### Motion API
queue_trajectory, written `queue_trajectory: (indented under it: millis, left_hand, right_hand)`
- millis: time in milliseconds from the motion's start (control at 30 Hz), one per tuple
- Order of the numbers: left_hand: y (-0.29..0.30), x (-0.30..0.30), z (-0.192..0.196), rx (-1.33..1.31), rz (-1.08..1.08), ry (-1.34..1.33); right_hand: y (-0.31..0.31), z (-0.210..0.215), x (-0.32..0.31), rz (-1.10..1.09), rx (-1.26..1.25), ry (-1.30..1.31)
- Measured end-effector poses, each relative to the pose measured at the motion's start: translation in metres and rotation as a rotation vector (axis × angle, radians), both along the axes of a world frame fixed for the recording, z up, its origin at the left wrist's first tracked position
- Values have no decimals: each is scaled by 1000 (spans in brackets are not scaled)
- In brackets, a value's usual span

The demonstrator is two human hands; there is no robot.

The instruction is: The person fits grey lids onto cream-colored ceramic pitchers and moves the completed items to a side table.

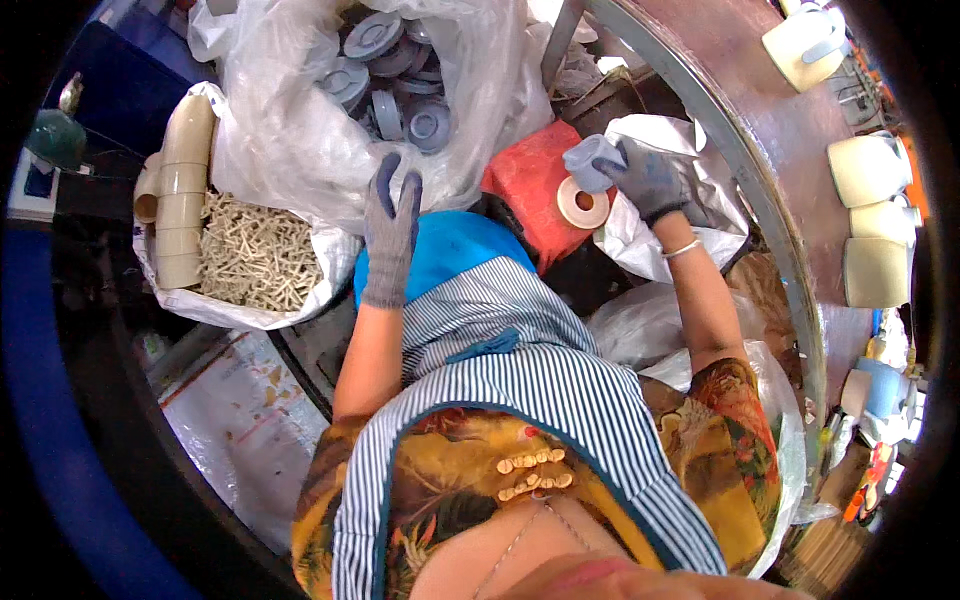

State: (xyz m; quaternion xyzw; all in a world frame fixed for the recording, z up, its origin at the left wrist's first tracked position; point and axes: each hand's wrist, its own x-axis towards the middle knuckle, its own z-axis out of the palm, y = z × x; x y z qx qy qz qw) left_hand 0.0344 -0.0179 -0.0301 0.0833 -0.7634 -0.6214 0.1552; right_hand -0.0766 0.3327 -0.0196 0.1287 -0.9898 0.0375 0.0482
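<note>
My right hand (648,180), in a grey glove, is closed on a pale blue plastic cup-shaped part (590,162). That part is held over a red plastic bag (530,175), just above a cream ring-shaped part (572,212) with a brown centre. My left hand (393,225), gloved too, has its thumb and fingers apart and holds nothing. It hovers over the blue cloth on my lap, near the edge of a large clear plastic bag (280,110). Inside that bag lie several grey-blue round plastic lids (372,38).
At the left, a white sack (290,318) holds small beige pegs (260,255) and stacked cream cups (180,190). A metal-edged table (740,120) curves along the right, with several cream mugs (865,170) on it. White sacking (715,215) lies beneath my right hand.
</note>
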Motion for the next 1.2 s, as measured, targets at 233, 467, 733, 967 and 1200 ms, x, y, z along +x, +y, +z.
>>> queue_trajectory:
  millis: [233, 467, 733, 967, 1200]
  left_hand:
    - [-94, 64, -76, -513, 238, -130]
    - [-79, 70, -64, -477, 292, -35]
    - [-106, 112, -82, -419, 397, -140]
    - [-102, 133, -66, -437, 502, -11]
    - [-104, 143, -61, -446, 548, -36]
  right_hand:
    - [-12, 13, 27, -222, -526, 326]
    - [3, -31, -12, -110, -84, 35]
    - [-25, -11, 27, -95, -1337, 676]
    - [-10, -51, 49, -203, -1140, 466]
    - [13, -88, 80, -396, -1100, 181]
